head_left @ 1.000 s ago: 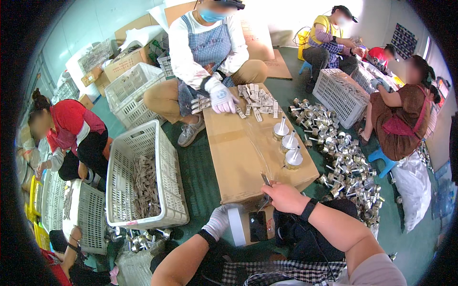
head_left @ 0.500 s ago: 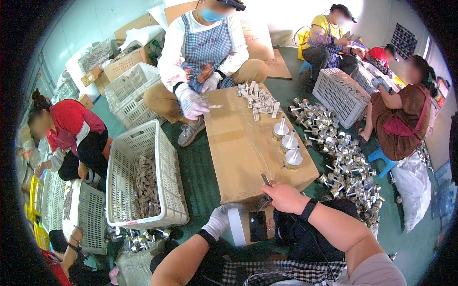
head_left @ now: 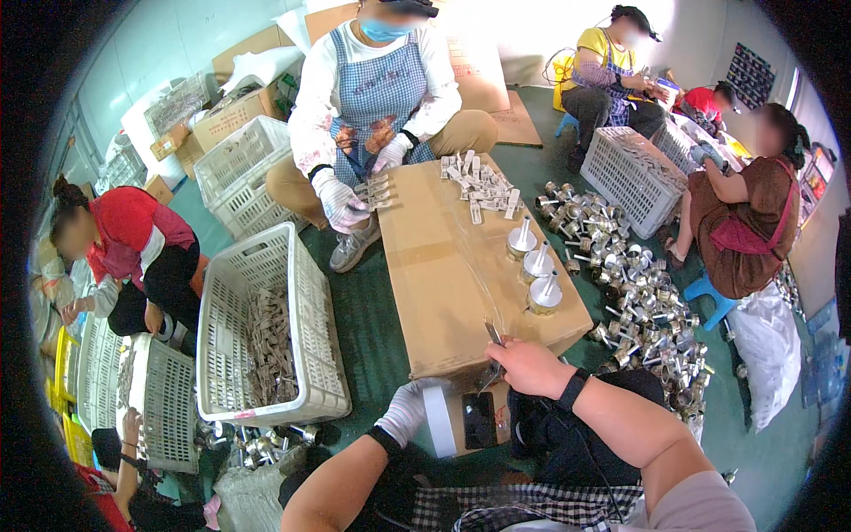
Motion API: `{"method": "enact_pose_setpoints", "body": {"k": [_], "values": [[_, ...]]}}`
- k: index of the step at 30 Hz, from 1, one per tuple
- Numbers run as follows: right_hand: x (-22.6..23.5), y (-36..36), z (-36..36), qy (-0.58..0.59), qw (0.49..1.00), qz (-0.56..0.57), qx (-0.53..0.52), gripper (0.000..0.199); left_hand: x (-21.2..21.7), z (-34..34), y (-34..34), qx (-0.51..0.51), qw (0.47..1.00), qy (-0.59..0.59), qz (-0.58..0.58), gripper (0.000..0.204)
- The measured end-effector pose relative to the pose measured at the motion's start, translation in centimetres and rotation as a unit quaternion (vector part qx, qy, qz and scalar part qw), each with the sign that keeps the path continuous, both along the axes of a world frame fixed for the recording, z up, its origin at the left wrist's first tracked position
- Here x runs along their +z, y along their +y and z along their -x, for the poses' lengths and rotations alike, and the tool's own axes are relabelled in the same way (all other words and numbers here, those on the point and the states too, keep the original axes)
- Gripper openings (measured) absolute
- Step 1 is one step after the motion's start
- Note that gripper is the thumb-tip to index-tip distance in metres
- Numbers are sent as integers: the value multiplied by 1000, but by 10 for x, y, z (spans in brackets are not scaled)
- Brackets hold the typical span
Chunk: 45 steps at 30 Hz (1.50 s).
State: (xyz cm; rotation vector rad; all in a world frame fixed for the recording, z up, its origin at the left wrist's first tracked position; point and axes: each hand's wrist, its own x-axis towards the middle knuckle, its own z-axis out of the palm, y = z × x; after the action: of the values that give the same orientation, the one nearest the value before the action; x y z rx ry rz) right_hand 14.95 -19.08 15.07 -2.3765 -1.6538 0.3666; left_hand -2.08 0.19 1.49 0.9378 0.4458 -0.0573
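My right hand (head_left: 528, 365), bare with a black wristband, is closed on a slim metal tool (head_left: 492, 332). Its thin tip points up and away over the near edge of a large cardboard box (head_left: 443, 293); the tool's exact kind is unclear. My left hand (head_left: 405, 411), in a striped white glove, has its fingers bent against the box's near left corner, partly hidden. Between my hands, a dark phone-like rectangle (head_left: 479, 418) and a white strip (head_left: 440, 420) show at the box's near side. Three round metal pieces with upright white stems (head_left: 544, 294) stand on the box's right.
Across the box sits a co-worker, whose gloved hand (head_left: 339, 202) is beside a row of small flat pieces (head_left: 378, 191). A pile of white clips (head_left: 480, 184) lies nearby. A white crate (head_left: 310, 337) stands left; many metal stemmed parts (head_left: 629, 293) cover the floor right.
The co-worker's gloved hand has drawn back leftward, and several small flat pieces now show in a row at the box's left edge. My hands have stayed where they were.
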Motion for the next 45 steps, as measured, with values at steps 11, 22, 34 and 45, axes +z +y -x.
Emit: {"method": "enact_pose_setpoints", "body": {"k": [11,22,34,45], "values": [[0,-4,-2,5,1000,5,-9,26,24,-10,-7,53,985,91,136,35],[-1,-2,0,10,1000,20,-14,29,25,-8,-8,57,984,75,152,19],[-4,-2,0,11,1000,-14,2,29,4,0,0,6,999,5,33,34],[3,-1,1,19,1000,-4,1,27,3,-1,1,-3,1000,16,24,38]]}}
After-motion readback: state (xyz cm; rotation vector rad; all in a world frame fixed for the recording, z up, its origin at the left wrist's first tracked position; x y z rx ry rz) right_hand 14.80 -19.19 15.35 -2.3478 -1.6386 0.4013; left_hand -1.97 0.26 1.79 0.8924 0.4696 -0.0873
